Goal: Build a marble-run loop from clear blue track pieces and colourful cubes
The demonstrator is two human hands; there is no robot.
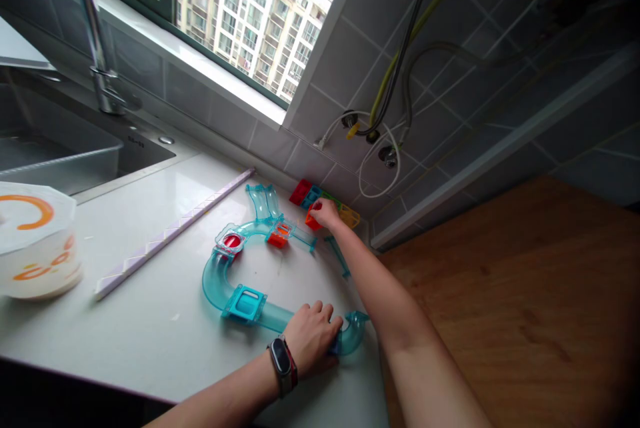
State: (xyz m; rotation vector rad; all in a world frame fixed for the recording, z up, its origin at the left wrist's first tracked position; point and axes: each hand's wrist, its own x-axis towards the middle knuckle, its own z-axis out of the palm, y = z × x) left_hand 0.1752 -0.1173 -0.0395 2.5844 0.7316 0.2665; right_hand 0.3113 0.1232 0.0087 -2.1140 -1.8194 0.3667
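Note:
My left hand (313, 333), with a watch on its wrist, is curled over the lower right stretch of a see-through teal tube track (218, 281). The track bends round in an open loop on the counter. Set into it are a teal square frame (245, 305), a red piece (232, 241) and an orange-red piece (278, 235). My right hand (326, 212) pinches an orange plastic block (313, 216) beside a row of coloured blocks (311, 196) near the wall. My left palm hides part of the tube beneath it.
Farther left lie a long pale lilac strip (175, 235) and a white lidded tub (40, 241). Beyond them is a sink (135, 161) with a tall faucet (93, 28). A loose teal piece (338, 257) rests by the counter's right edge. Cables (400, 61) hang along the tiled wall.

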